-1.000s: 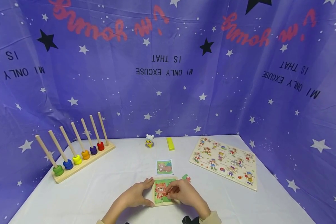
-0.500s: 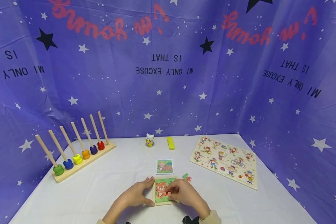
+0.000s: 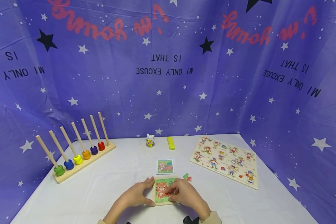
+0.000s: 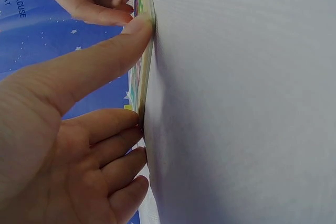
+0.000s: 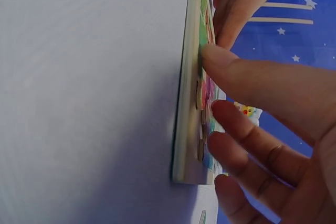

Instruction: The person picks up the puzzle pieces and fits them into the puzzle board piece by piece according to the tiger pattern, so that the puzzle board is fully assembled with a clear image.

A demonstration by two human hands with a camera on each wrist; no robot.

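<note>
A small wooden jigsaw puzzle board (image 3: 162,190) with a tiger picture lies on the white table. My left hand (image 3: 137,195) braces its left side, thumb at the near corner and fingertips at the far corner. In the left wrist view the left thumb (image 4: 137,27) rests on the board's edge. My right hand (image 3: 185,194) is over the board's right part, fingertips on the picture and hiding some of it. The right thumb (image 5: 218,59) touches the board's surface in the right wrist view, apart from the other fingertips. Edges of puzzle pieces (image 5: 200,95) show between them.
A tiger picture card (image 3: 165,166) lies just beyond the board, loose puzzle pieces (image 3: 187,177) to its right. A wooden peg stand with coloured rings (image 3: 84,161) is at the left. A large picture board (image 3: 226,161), small toy figure (image 3: 149,140) and yellow block (image 3: 171,143) lie farther back.
The reddish puzzle piece seen under my right fingertips half a second ago now lies flatter in the tiger picture. The left hand stays at the board's side.
</note>
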